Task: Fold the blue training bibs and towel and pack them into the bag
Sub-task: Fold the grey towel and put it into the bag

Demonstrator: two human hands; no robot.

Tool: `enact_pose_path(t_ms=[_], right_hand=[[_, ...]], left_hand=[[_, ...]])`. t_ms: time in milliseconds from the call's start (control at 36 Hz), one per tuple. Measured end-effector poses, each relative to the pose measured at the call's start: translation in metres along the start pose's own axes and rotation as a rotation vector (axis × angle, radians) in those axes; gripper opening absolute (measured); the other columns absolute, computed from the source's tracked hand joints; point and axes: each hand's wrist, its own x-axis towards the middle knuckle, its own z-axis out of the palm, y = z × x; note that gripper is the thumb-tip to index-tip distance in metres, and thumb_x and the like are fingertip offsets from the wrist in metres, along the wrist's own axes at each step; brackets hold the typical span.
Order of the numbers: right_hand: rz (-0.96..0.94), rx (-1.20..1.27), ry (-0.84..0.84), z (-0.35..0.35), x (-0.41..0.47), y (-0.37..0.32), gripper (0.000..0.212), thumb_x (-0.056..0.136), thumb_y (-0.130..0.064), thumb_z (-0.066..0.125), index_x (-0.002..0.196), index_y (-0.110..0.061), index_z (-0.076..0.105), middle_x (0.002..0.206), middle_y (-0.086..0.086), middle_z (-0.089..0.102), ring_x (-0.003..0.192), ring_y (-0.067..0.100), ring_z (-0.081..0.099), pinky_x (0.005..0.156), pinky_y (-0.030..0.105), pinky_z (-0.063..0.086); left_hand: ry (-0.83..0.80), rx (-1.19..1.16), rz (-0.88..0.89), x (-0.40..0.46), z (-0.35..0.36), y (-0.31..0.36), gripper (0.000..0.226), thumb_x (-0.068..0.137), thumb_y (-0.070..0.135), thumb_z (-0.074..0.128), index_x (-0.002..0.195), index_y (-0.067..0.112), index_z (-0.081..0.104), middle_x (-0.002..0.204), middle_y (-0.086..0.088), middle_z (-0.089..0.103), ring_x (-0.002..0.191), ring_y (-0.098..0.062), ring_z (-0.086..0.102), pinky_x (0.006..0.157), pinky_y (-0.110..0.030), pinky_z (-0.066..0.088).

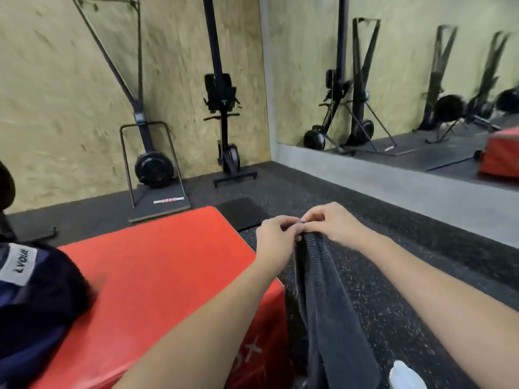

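Both hands, left (276, 234) and right (328, 224), pinching towel (325, 290) corners together, cloth hanging beside red box (157, 265), bag (33, 299) lying on it. Risk: corners slipping apart, spoiling fold.

Even indoor light, blurred edges

A padded red vinyl box (157, 265) with a flat top fills the lower middle, standing on dark speckled rubber flooring (421, 248). A small black floor mat (241, 213) lies just beyond its far corner. Against the pale chipboard wall (56, 108) stand two black exercise machines: a ski trainer with a round flywheel (153, 167) on a flat platform, and an upright rowing machine (224, 122) beside it. To the right, a large wall mirror (407, 80) reflects similar machines and a red box.
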Motion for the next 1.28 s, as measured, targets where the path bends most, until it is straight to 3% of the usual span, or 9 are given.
enact_pose_path(t_ms=[139, 250, 472, 639, 722, 833, 1028, 1139, 1278], right_hand=[[-0.067, 0.008, 0.051, -0.02, 0.001, -0.06, 0.005, 0.08, -0.024, 0.081, 0.082, -0.027, 0.078, 0.073, -0.013, 0.073, 0.067, -0.006, 0.062, 0.06, 0.013, 0.039], [-0.124, 0.047, 0.083, -0.023, 0.003, -0.099, 0.012, 0.078, -0.025, 0.083, 0.083, -0.03, 0.074, 0.08, -0.009, 0.075, 0.081, 0.002, 0.068, 0.074, 0.022, 0.048], [-0.085, -0.071, -0.051, -0.031, -0.002, -0.146, 0.011, 0.079, -0.032, 0.083, 0.086, -0.03, 0.074, 0.086, -0.013, 0.075, 0.084, 0.004, 0.068, 0.077, 0.025, 0.05], [-0.056, -0.161, -0.106, -0.033, -0.003, -0.165, 0.017, 0.081, -0.027, 0.082, 0.095, -0.02, 0.076, 0.095, -0.007, 0.075, 0.091, 0.011, 0.069, 0.081, 0.026, 0.052], [-0.037, -0.245, -0.105, -0.034, -0.002, -0.173, 0.016, 0.081, -0.026, 0.082, 0.093, -0.02, 0.073, 0.095, -0.008, 0.072, 0.09, 0.011, 0.067, 0.074, 0.023, 0.048], [-0.039, -0.293, 0.0, -0.044, 0.005, -0.196, 0.016, 0.08, -0.023, 0.083, 0.094, -0.02, 0.075, 0.09, -0.006, 0.072, 0.089, 0.012, 0.066, 0.068, 0.019, 0.044], [-0.124, -0.229, 0.269, -0.052, 0.009, -0.251, 0.005, 0.085, -0.029, 0.078, 0.086, -0.029, 0.073, 0.092, -0.006, 0.071, 0.089, 0.015, 0.065, 0.081, 0.035, 0.055], [-0.136, -0.278, 0.343, -0.048, 0.006, -0.276, 0.011, 0.087, -0.034, 0.075, 0.078, -0.038, 0.069, 0.091, -0.01, 0.072, 0.083, 0.013, 0.067, 0.075, 0.036, 0.056], [-0.135, -0.215, 0.333, -0.04, 0.009, -0.297, 0.006, 0.095, -0.027, 0.067, 0.093, -0.023, 0.07, 0.079, -0.004, 0.072, 0.045, 0.007, 0.065, 0.04, 0.016, 0.038]], left_hand=[[0.01, -0.053, 0.014, 0.001, -0.049, 0.048, 0.015, 0.09, 0.015, 0.066, 0.08, 0.019, 0.077, 0.065, -0.005, 0.073, 0.055, -0.009, 0.063, 0.058, -0.024, 0.052], [0.061, -0.01, 0.065, 0.002, -0.084, 0.08, 0.016, 0.096, 0.013, 0.059, 0.085, 0.012, 0.07, 0.063, -0.007, 0.072, 0.045, -0.007, 0.06, 0.047, -0.02, 0.048], [0.249, -0.007, 0.134, 0.001, -0.172, 0.114, 0.017, 0.103, 0.01, 0.048, 0.089, 0.01, 0.059, 0.08, -0.006, 0.068, 0.068, -0.017, 0.074, 0.071, -0.035, 0.062], [0.41, 0.017, 0.212, -0.003, -0.251, 0.13, 0.015, 0.103, 0.01, 0.049, 0.092, 0.008, 0.059, 0.093, -0.012, 0.071, 0.072, -0.011, 0.073, 0.064, -0.018, 0.056], [0.471, 0.013, 0.248, -0.015, -0.284, 0.144, 0.016, 0.103, 0.009, 0.048, 0.09, 0.01, 0.058, 0.092, -0.009, 0.069, 0.08, -0.014, 0.073, 0.071, -0.021, 0.058], [0.534, 0.035, 0.293, -0.028, -0.324, 0.162, 0.019, 0.103, 0.01, 0.047, 0.087, 0.014, 0.056, 0.093, -0.008, 0.068, 0.084, -0.015, 0.072, 0.084, -0.03, 0.059], [0.633, 0.29, 0.328, -0.046, -0.379, 0.177, 0.01, 0.102, 0.013, 0.05, 0.097, 0.012, 0.058, 0.092, -0.005, 0.068, 0.088, -0.02, 0.067, 0.079, -0.034, 0.055], [0.605, 0.453, 0.318, -0.063, -0.4, 0.176, 0.006, 0.094, 0.009, 0.064, 0.097, 0.015, 0.062, 0.093, 0.0, 0.064, 0.088, -0.018, 0.06, 0.077, -0.027, 0.045], [0.575, 0.433, 0.251, -0.075, -0.419, 0.169, 0.011, 0.094, 0.003, 0.061, 0.09, 0.009, 0.069, 0.08, -0.011, 0.071, 0.07, -0.018, 0.07, 0.07, -0.033, 0.059]])
